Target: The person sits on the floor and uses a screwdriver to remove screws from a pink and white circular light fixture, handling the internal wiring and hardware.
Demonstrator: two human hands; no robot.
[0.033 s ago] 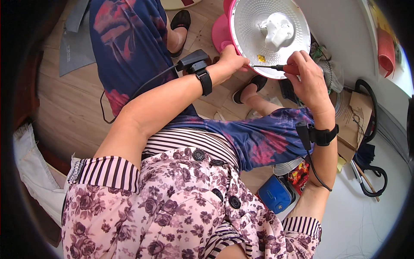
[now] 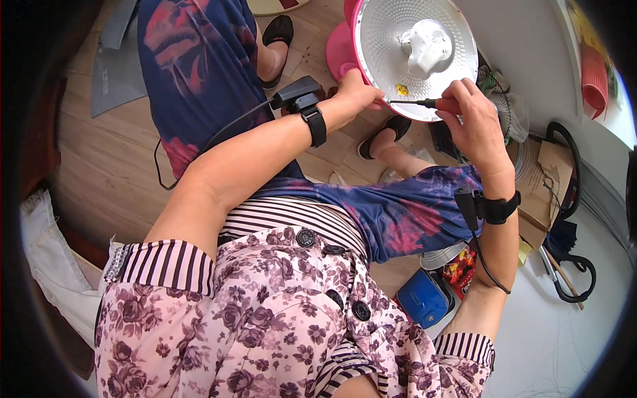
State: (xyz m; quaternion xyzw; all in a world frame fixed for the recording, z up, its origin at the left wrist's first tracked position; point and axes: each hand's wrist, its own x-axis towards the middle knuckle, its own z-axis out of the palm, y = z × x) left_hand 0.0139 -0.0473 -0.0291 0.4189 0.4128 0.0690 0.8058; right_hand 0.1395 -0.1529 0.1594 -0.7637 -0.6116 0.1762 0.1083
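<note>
A round silver reflector dish (image 2: 381, 43) with a pink housing (image 2: 336, 50), a white centre fitting (image 2: 428, 50) and a small yellow label stands at the top, beyond my feet. My left hand (image 2: 355, 96) is closed on its pink rim at the lower left. In my right hand (image 2: 474, 116) is a screwdriver (image 2: 421, 102) with a red and black handle; its long dark shaft lies nearly level, its tip at the dish's edge beside my left fingers. Whether the tip sits on a screw I cannot tell.
Wire guards (image 2: 504, 106), cardboard (image 2: 551, 179) and black curved handles (image 2: 580, 268) lie right. A blue case (image 2: 417, 298) and snack packet are beside my leg. A red roll (image 2: 594, 83) rests on the windowsill. Grey sheets (image 2: 116, 83) and white cloth (image 2: 50, 252) lie left.
</note>
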